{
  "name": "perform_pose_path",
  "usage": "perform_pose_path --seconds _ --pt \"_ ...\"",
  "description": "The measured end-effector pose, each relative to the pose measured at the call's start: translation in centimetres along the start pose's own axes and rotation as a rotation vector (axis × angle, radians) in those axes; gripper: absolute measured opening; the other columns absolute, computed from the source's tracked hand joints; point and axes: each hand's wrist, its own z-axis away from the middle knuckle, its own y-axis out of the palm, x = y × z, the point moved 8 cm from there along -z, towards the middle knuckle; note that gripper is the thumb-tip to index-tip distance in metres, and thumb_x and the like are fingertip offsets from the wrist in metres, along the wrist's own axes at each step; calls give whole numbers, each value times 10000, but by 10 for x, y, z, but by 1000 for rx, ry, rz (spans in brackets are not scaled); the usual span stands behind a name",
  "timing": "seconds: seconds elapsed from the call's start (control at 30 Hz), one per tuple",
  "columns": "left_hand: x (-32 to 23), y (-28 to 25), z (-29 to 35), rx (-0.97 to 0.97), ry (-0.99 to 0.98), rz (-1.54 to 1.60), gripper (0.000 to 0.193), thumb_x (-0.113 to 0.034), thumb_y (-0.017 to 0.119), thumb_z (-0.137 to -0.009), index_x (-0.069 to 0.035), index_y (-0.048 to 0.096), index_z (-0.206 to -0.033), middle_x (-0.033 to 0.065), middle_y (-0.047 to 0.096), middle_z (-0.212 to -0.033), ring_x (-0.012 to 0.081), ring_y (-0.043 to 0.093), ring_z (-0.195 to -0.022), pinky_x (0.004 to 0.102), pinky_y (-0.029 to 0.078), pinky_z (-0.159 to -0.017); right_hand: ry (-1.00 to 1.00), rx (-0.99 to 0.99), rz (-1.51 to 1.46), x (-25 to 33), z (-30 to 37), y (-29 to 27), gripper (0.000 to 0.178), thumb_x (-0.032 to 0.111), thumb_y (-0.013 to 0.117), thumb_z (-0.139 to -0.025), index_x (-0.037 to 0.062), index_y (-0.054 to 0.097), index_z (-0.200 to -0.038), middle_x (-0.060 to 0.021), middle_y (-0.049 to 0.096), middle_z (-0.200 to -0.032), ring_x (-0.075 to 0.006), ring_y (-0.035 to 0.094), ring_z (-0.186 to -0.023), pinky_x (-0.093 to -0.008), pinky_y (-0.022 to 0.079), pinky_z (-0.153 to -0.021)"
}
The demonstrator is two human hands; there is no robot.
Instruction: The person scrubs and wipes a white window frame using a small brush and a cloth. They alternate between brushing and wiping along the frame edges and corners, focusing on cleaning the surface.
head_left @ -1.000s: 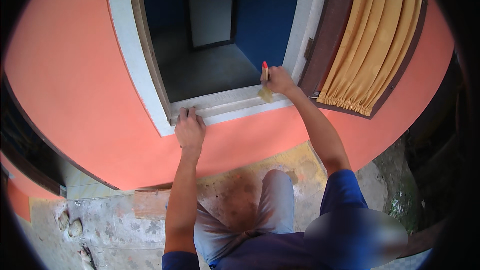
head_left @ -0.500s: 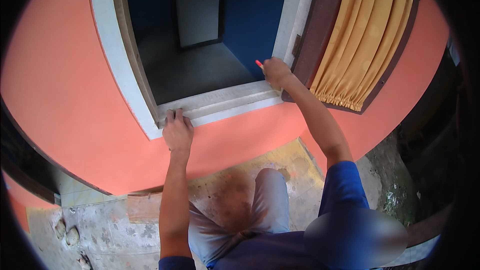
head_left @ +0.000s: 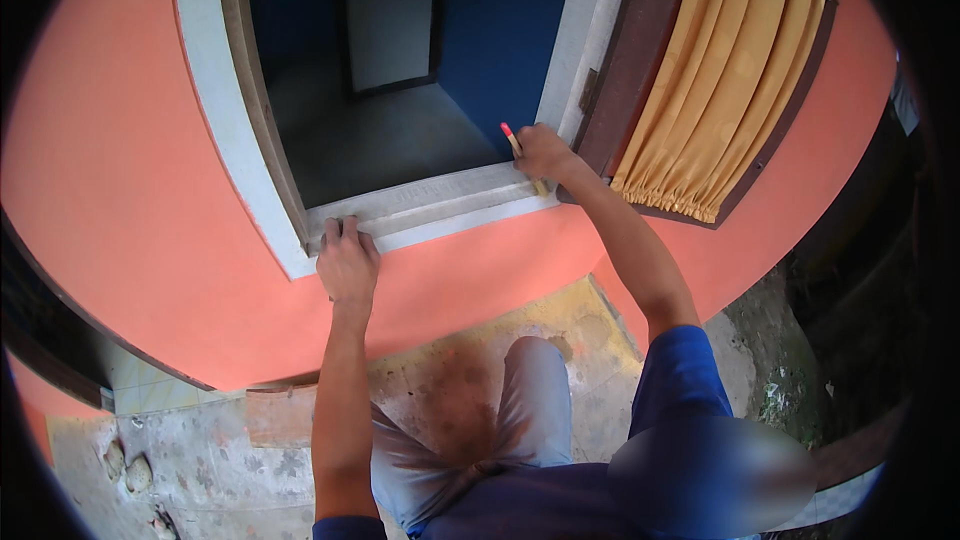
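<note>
My right hand (head_left: 545, 152) is closed around a paintbrush (head_left: 516, 146) at the right corner of the window sill (head_left: 430, 202). Its wooden handle has a red tip pointing up and to the left, and the pale bristles come down onto the sill beside the frame. Near the sill's left end, my left hand (head_left: 348, 262) rests with its fingers laid over the edge, apart and holding no tool. The sill and the frame around the opening are white to greyish.
An open brown casement (head_left: 640, 60) with a gathered gold curtain (head_left: 690, 90) stands right of the opening. Salmon-coloured wall (head_left: 460, 275) surrounds the window. Inside are a dark blue wall and a pale door (head_left: 390, 20). Below lies a stained concrete floor (head_left: 230, 470), with slippers (head_left: 138, 474) at lower left.
My right hand has moved slightly left and down along the sill with the paintbrush. The handle now stands steeper, and the bristles show below my hand. My left hand stays on the sill.
</note>
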Motion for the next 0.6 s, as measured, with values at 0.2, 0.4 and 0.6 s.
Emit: perform_pose_path --seconds 0.2,0.4,0.6 --pt "3 -3 1 -10 -9 1 181 -107 646 -894 -46 687 -1059 141 623 -1072 339 697 -922 459 617 -708 154 40 63 -3 1 7 275 175 728 -809 13 755 -1030 -203 739 -892 -368 735 -894 -457 589 -852" --pt "0 -1 2 8 -5 15 178 -113 637 -902 -47 683 -1061 138 618 -1065 337 693 -915 464 614 -707 94 -167 -38 -6 -16 -5 201 196 719 -856 38 766 -971 -201 748 -920 -361 740 -928 -454 597 -864" --pt "-1 1 1 5 -11 16 165 -115 639 -901 -46 680 -1046 134 617 -1066 330 692 -919 459 616 -712 71 -267 153 -2 -24 -1 199 231 697 -895 46 768 -919 -210 750 -913 -376 744 -882 -471 599 -826"
